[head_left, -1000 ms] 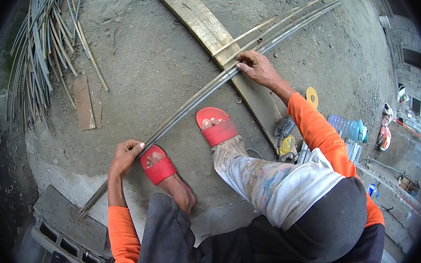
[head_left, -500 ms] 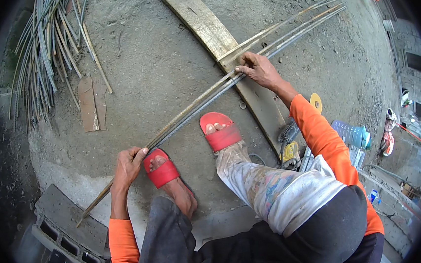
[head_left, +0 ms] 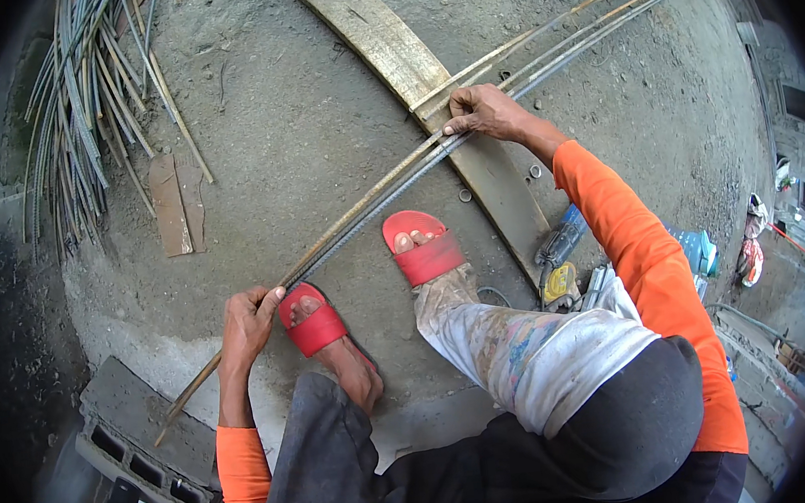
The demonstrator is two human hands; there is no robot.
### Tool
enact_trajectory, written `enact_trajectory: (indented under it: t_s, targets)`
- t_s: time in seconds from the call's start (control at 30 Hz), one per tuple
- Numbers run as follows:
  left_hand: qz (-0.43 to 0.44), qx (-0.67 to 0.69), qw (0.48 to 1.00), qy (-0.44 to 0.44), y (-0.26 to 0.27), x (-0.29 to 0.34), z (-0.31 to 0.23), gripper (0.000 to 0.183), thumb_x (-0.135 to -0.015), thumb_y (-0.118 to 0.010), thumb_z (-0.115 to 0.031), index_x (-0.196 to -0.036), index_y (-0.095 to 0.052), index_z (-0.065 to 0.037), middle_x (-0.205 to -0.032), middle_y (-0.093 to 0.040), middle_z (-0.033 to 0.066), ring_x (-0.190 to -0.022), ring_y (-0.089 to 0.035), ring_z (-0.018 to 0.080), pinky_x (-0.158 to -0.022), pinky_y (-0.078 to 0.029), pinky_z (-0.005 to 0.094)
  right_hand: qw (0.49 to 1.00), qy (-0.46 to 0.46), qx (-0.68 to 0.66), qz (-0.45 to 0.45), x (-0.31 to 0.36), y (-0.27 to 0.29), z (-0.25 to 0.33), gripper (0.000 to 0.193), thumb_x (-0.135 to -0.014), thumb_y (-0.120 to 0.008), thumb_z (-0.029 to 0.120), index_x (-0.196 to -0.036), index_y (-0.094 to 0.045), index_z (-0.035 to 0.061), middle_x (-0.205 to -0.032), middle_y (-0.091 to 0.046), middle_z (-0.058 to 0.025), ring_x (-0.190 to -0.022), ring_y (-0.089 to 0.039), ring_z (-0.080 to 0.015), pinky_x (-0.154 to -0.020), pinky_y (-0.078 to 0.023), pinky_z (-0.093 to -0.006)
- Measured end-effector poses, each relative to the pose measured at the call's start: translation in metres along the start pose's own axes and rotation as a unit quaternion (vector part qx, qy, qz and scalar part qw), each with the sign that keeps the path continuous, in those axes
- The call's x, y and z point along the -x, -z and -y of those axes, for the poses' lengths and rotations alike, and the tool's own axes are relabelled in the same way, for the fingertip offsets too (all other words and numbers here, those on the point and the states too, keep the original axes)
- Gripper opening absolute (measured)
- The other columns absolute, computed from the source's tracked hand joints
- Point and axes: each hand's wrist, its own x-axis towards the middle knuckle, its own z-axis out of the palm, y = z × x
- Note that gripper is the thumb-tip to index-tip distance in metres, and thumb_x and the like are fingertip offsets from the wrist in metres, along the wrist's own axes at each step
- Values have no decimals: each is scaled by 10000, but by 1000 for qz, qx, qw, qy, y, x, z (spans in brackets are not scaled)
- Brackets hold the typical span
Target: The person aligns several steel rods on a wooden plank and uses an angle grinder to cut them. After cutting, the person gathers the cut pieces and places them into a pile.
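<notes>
Several thin steel reinforcing bars (head_left: 366, 207), some ribbed, run diagonally from the lower left to the upper right. My left hand (head_left: 246, 328) is closed round them near their lower end, thumb on top, beside the red sandal (head_left: 317, 331) on my left foot. Farther along, my right hand (head_left: 486, 112) pinches the bars with bent fingers where they cross a wooden plank (head_left: 376, 31). Beyond that hand the bars fan out a little over the ground. Which of the bars each hand holds is partly hidden by the fingers.
A large bundle of bars (head_left: 92, 96) lies at the upper left, next to brown cardboard (head_left: 170, 204). An angle grinder (head_left: 561, 248) rests by the plank's near end, with a blue bottle (head_left: 695, 249) to its right. A hollow concrete block (head_left: 145, 466) sits at the lower left.
My right hand has shifted slightly up and left, its fingers curled more closely over the bars. My left hand keeps its hold. The view has moved a little.
</notes>
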Motion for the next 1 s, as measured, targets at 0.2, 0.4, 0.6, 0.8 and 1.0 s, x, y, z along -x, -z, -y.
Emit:
enact_trajectory:
  t_s: [0.2,0.4,0.6,0.8,1.0]
  targets:
    - [-10,-24,999,32,5,34,-30,485,-1006,-703,-319,-769,-613,95,-587,-437,183,-568,-419,194,-560,-396,441,1000,-4,0,14,8,1,2,481,-820,-875,410,-817,-579,31,-751,-630,-150,-742,-615,-299,-673,-466,-460]
    - [-18,-70,997,37,22,57,-65,450,-1008,-700,-293,-780,-637,91,-611,-481,259,-531,-438,313,-561,-408,464,1000,-11,0,25,6,-1,3,471,-812,-876,431,-836,-612,42,-767,-654,-146,-761,-634,-288,-688,-472,-452]
    - [-53,-126,990,-24,49,95,-130,396,-1004,-703,-254,-791,-636,74,-653,-481,268,-610,-489,404,-570,-413,491,999,-11,-5,37,6,13,10,451,-831,-869,389,-800,-577,46,-715,-593,-111,-709,-566,-244,-664,-451,-438]
    - [-110,-44,992,-37,31,78,-78,362,-978,-733,-268,-829,-696,59,-674,-611,272,-599,-611,420,-596,-460,489,998,-2,42,43,0,15,17,454,-846,-864,397,-806,-566,57,-707,-563,-84,-708,-543,-219,-657,-444,-413]
    - [-81,-27,996,41,19,58,-11,463,-956,-770,-350,-790,-668,70,-607,-546,183,-565,-507,195,-562,-431,416,999,31,-12,-1,7,-11,7,415,-862,-855,348,-823,-565,54,-709,-554,-53,-715,-539,-184,-657,-434,-386]
